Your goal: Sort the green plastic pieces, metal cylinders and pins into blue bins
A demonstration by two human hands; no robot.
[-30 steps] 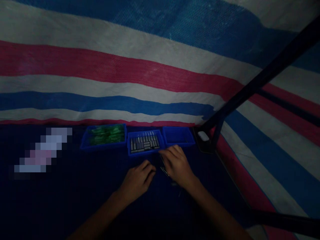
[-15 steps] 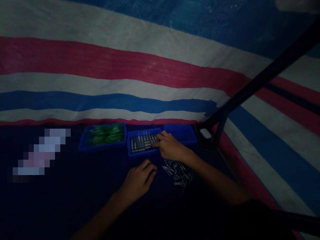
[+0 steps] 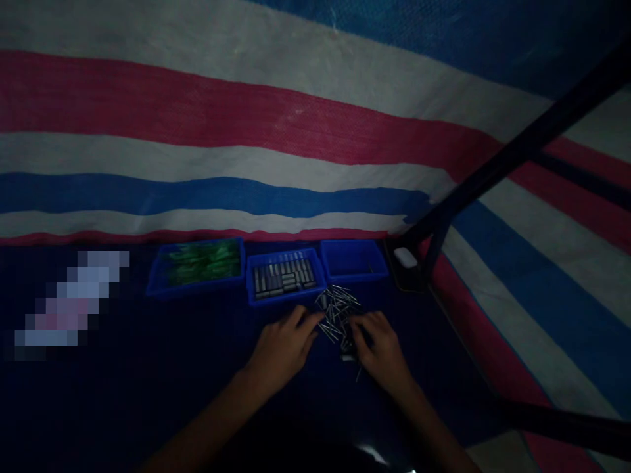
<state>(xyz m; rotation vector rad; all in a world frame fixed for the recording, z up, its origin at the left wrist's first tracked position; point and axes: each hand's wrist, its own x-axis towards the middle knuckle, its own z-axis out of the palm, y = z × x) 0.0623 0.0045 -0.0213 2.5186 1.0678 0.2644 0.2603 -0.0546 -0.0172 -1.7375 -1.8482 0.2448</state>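
A loose pile of thin metal pins [image 3: 336, 307] lies on the dark blue tabletop. My left hand [image 3: 288, 338] is at the pile's left edge, thumb and fingers drawn together; whatever may be between them is too dark to make out. On the other side, my right hand [image 3: 379, 345] reaches into the pile with thumb and forefinger curled towards each other. Its fingertips touch the pins, and I cannot tell what they grip. Just behind the pile stands a blue tray [image 3: 254, 301] filled with rows of short metal cylinders.
To the left stands a blue tray [image 3: 154, 284] of green items. A third blue tray [image 3: 350, 256] at the right holds a small thin piece. Beyond it sits a white rounded object [image 3: 405, 257]. Striped sheeting [image 3: 221, 118] rises behind, and a dark frame bar [image 3: 513, 164] slants at the right.
My right hand has left the tray of cylinders and come down towards me to the pins. My left hand has shifted slightly right, up to the pile.
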